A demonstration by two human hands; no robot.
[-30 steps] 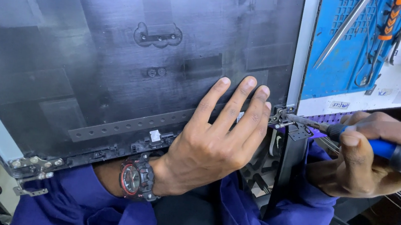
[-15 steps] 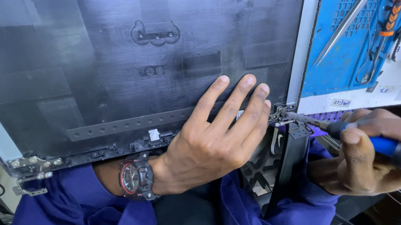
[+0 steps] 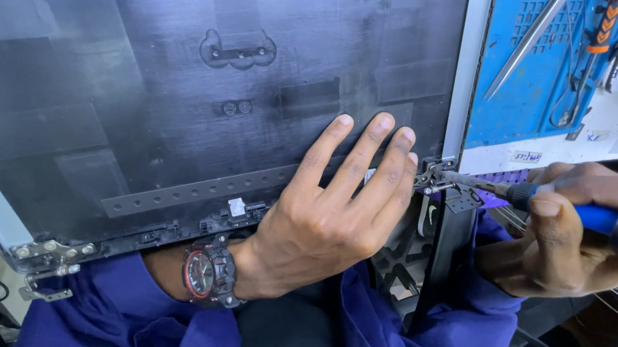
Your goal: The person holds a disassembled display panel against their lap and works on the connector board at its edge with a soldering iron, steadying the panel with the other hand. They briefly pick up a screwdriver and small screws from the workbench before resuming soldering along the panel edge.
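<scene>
The dark panel leans over our lap, our left hand spread flat on it, our right hand clamped on a blue-handled screwdriver at its corner hinge

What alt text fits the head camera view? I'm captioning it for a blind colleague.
A person's left hand presses flat on a large dark panel while the right hand holds a blue-handled screwdriver with its tip at the metal hinge on the panel's lower corner. The left wrist wears a red-faced watch; a blue mat with tweezers lies beyond.
</scene>
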